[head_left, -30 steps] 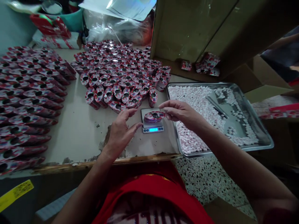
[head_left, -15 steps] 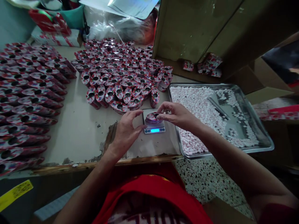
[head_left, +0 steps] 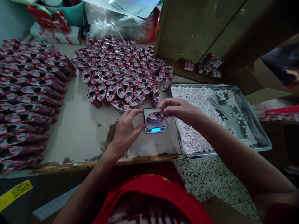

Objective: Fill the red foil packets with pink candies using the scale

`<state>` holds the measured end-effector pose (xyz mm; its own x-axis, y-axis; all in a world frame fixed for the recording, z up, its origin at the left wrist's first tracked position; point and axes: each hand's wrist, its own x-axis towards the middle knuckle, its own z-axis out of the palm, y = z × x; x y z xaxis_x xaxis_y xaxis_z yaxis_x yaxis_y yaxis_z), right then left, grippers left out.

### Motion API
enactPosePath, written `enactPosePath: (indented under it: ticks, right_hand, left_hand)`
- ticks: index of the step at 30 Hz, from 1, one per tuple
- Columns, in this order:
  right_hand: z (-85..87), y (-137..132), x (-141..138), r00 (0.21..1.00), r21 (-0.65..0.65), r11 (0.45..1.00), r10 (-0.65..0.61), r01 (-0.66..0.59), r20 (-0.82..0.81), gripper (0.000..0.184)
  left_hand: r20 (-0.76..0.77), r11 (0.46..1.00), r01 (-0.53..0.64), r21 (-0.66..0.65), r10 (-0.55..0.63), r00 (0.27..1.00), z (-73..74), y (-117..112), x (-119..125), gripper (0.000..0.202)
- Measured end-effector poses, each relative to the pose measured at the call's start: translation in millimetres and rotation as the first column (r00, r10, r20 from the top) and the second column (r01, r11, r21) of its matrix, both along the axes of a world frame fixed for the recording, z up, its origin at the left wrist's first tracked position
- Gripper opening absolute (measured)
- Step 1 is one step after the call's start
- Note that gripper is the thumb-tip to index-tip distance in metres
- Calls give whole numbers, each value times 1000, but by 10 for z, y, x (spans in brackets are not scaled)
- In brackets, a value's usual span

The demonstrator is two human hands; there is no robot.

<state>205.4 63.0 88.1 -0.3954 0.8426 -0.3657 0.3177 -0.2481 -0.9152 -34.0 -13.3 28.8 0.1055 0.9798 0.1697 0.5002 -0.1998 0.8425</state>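
Note:
A small red patterned oval container (head_left: 156, 117) with a round hole in its top sits on a little digital scale (head_left: 155, 121) whose display glows blue. My right hand (head_left: 179, 110) has its fingertips pinched together at the container's right edge. My left hand (head_left: 126, 130) hovers just left of the scale with fingers spread and nothing in it. A metal tray (head_left: 254, 124) holding many small pink-white candies (head_left: 196, 105) lies to the right of the scale.
Several more red oval containers (head_left: 121, 74) cluster behind the scale, and rows of them (head_left: 25, 96) fill the table's left side. An open cardboard box (head_left: 193, 31) stands behind the tray. Plastic bags and papers (head_left: 121, 21) lie at the back. The table's worn front edge (head_left: 105, 163) is close.
My right hand went from the container's right end to over its top, then drew back to its right edge. The view shifted slightly; my left hand stayed beside the scale.

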Motion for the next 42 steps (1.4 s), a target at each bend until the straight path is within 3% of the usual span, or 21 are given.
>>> enactPosePath:
  ticks: [3,8,12,23,28,31,34,35,38,40,42]
  right_hand:
    - [32,5,-3,1000,-51,999,-1,0,-25,13]
    - [59,-21,-45,979,192,972,105,-139,175,15]
    - [16,-37,-47,934,327,921,95,-214,345,24]
    - [15,-92,-51,929,341,916,79,-211,362,41]
    - [-9,-119,-88,907,328,914,90,-240,412,36]
    - [-11,-106,-70,957,306,942,49,-140,287,31]
    - [-6,-32,58,990,135,981,-141,137,24,15]
    - [-4,2,128,969,37,970,-239,242,-58,13]
    - [-7,79,359,846,-227,862,-497,454,-195,34]
    - [-14,79,458,786,-299,806,-578,510,-218,40]
    - [-18,36,465,776,-308,799,-588,516,-227,35]
  left_hand:
    - [10,1000,-1,7,1,1000,-4,-5,6,42]
    - [82,1000,6,20,-8,997,-82,-21,-4,43]
    - [135,999,10,34,-14,991,-157,-18,-21,46]
    - [98,1000,11,19,-13,995,-168,-41,-47,46]
    - [74,1000,12,23,-14,997,-134,-41,-45,49]
    - [63,1000,8,26,-10,998,-134,-34,-60,49]
    - [52,1000,-1,26,-1,999,-150,-31,-80,48]
    - [51,1000,-5,24,4,999,-157,-31,-85,48]
    - [46,1000,-10,20,9,999,-170,-30,-87,49]
    - [38,1000,-7,18,6,999,-167,-26,-71,49]
    - [33,1000,-1,21,0,999,-157,-19,-42,49]
